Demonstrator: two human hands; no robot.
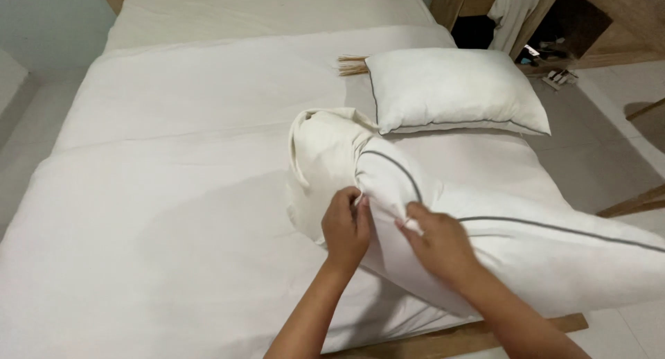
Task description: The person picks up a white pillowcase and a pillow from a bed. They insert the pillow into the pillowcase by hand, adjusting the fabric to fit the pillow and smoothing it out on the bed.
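Observation:
A cream pillow (322, 158) pokes out of a white pillowcase (526, 251) with thin grey piping, both lying on the right side of the bed. My left hand (346, 227) pinches the pillowcase's open edge where it meets the pillow. My right hand (436, 241) grips the same edge a little to the right, fingers closed on the fabric. The pillow's lower half is hidden inside the case.
A second white pillow (454, 89) lies further up the bed, with a bundle of straw bristles (352, 65) beside it. White sheets cover the mattress (173, 179). A wooden bedside unit (478, 2) with cloth draped over it and tiled floor (609, 144) lie to the right.

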